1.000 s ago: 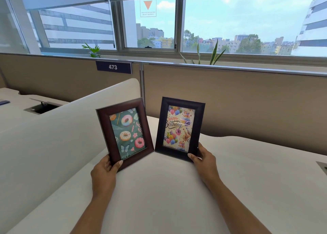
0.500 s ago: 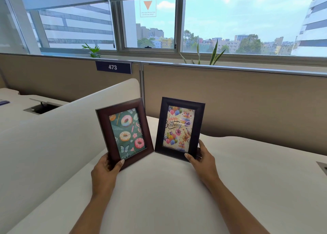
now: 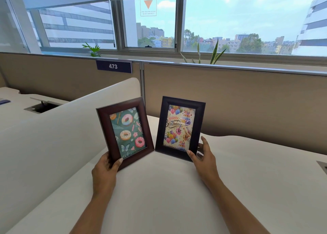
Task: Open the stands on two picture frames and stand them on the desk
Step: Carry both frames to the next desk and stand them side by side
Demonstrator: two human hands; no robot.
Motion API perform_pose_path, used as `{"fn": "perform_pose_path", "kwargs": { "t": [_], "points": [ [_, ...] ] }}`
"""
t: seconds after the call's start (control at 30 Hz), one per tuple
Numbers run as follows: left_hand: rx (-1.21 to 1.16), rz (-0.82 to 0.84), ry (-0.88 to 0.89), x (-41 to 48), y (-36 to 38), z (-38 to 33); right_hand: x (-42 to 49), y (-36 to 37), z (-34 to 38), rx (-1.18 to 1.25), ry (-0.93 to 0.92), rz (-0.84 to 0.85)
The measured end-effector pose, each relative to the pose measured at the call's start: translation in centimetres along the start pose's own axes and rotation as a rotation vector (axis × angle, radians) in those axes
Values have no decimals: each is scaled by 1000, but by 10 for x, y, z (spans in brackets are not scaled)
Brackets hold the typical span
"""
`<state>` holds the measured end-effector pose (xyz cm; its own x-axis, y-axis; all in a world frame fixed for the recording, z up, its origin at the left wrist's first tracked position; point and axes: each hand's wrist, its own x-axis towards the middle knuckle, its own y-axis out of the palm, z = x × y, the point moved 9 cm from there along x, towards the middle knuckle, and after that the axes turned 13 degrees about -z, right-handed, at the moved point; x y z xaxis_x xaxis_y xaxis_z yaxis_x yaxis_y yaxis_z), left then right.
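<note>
I'm watching 2 frames: L hand (image 3: 104,171) gripping donut frame (image 3: 125,132) above it; R hand (image 3: 206,161), fingers straight, thumb touching birthday frame (image 3: 179,127).

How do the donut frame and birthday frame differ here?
The donut frame is reddish brown and tilts left; the birthday frame is near black and more upright. The left hand grips the donut frame; the right hand touches the birthday frame, fingers spread. Both are portrait, facing the camera.

I note a beige partition (image 3: 230,100) carrying a dark plate (image 3: 113,66) numbered 473. A white curved divider (image 3: 53,136) stands at left, and beyond it is a cable hatch (image 3: 41,107) with its lid raised. Behind the partition are a snake plant (image 3: 214,54) and a smaller green plant (image 3: 92,48). An orange-triangle sticker (image 3: 148,6) is on the window pane.
</note>
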<state>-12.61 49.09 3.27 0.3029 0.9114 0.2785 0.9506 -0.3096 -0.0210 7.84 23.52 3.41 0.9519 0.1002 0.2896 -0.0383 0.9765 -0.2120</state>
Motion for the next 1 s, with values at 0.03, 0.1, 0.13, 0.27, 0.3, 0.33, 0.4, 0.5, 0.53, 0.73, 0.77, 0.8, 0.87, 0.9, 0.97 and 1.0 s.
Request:
{"fn": "perform_pose_path", "kwargs": {
  "t": [0.03, 0.1, 0.13, 0.27, 0.3, 0.33, 0.4, 0.5, 0.53, 0.73, 0.77, 0.8, 0.87, 0.9, 0.97, 1.0],
  "points": [
    [3, 0, 6, -1, 0, -1, 0, 0, 0, 6, -4, 2],
    [7, -1, 15, -2, 1, -2, 0, -1, 0, 12, -14, 2],
    [7, -2, 18, -2, 2, -3, 1, -1, 0, 12, -17, 0],
    [20, -8, 30, 0, 2, -4, 2, -2, -1, 17, -21, -23],
    [35, -10, 34, 0, 2, -3, 2, -3, -2, 18, -20, -28],
    [53, -12, 41, 1, 1, -2, 2, -3, -2, 17, -19, -33],
    [80, -17, 48, 2, 0, 0, 3, -3, -2, 18, -19, -41],
    [82, -17, 49, 2, 0, 1, 3, -3, -2, 27, -18, -43],
    [79, -15, 45, 2, 1, 1, 3, -4, -2, 30, -14, -42],
    [102, -27, 45, 2, 1, 1, 3, -2, -4, 9, -12, -14],
    [106, -29, 45, 2, 1, 1, 3, -2, -5, 0, -11, -11],
    [113, -31, 46, 2, 2, 0, 4, -1, -6, -7, -9, -9],
    [136, -39, 57, 2, 2, -1, 4, -1, -6, -16, -11, -3],
    [147, -45, 64, 2, 2, -1, 4, -1, -7, -17, -15, -1],
    [156, -56, 68, 2, 1, -1, 5, -1, -7, -19, -15, 0],
    [158, -57, 68, 2, 1, -1, 5, -1, -7, -19, -13, -1]
  ]
}}
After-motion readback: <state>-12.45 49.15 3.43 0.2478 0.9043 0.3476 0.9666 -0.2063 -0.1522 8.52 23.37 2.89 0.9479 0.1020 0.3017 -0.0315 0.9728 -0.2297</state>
